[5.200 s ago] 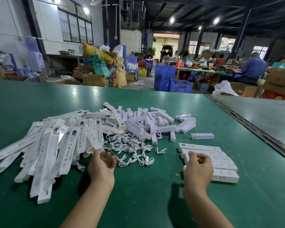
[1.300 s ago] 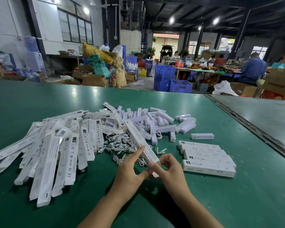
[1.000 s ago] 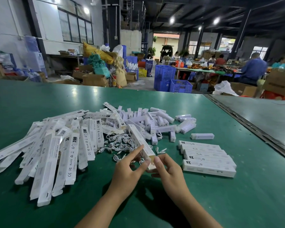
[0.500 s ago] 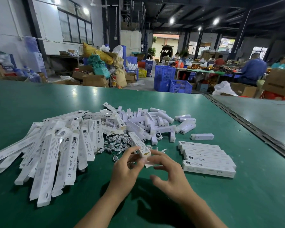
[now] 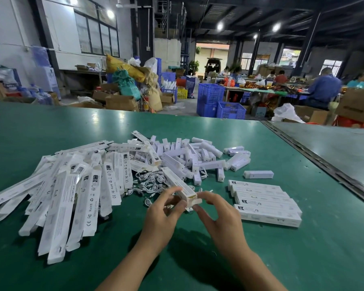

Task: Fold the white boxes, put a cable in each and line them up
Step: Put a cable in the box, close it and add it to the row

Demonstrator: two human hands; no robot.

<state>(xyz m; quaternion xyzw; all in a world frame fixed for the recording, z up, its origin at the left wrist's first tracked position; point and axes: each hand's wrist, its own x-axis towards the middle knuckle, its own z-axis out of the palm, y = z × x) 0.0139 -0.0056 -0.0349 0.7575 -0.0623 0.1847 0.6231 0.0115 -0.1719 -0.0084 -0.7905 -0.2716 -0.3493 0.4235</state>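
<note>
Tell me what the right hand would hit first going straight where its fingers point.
The box, at its open near end, held by the left hand. The right hand seems to be pinching its flap.

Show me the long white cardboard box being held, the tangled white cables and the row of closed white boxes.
long white cardboard box (image 5: 177, 182), head view, top face.
tangled white cables (image 5: 148, 182), head view, heap's middle.
row of closed white boxes (image 5: 263, 199), head view, box top.

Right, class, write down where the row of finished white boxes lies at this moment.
In the head view, the row of finished boxes lies on the green table, right of the right hand, with a lone short white block just beyond it.
</note>
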